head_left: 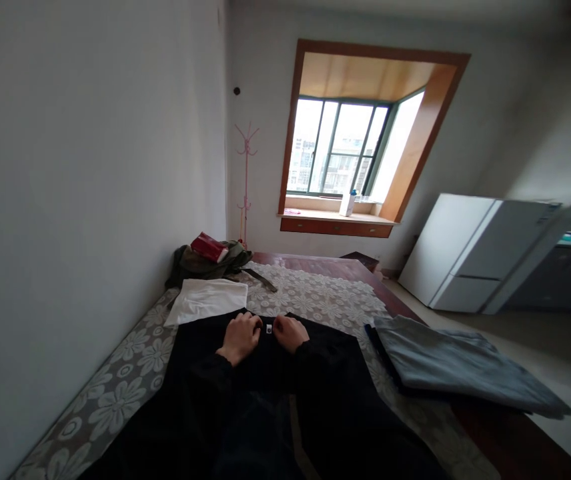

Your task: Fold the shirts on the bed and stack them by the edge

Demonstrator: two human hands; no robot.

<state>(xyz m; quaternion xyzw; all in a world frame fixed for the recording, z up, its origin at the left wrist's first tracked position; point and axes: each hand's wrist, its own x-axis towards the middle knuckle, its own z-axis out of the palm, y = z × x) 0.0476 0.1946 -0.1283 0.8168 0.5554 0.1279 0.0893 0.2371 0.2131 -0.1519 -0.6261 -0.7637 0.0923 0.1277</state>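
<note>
A black top [335, 340] lies spread on the lace-covered table, its neckline at the far side with a small white label [269, 329] in the middle. Just left of the label, my left hand [242, 335] pinches the neckline with curled fingers. My right hand [290, 333] grips the same edge to the right of the label. Dark sleeves cover both my forearms and blend into the cloth, so the near part of the top is hard to make out. A folded white cloth [208, 300] sits beyond my left hand.
Folded grey clothing [460, 360] lies over something dark at the table's right edge. A dark green bag [185, 263] with a red packet [209, 247] on it rests against the wall at the far left. The patterned lace tablecloth [120, 403] covers the table.
</note>
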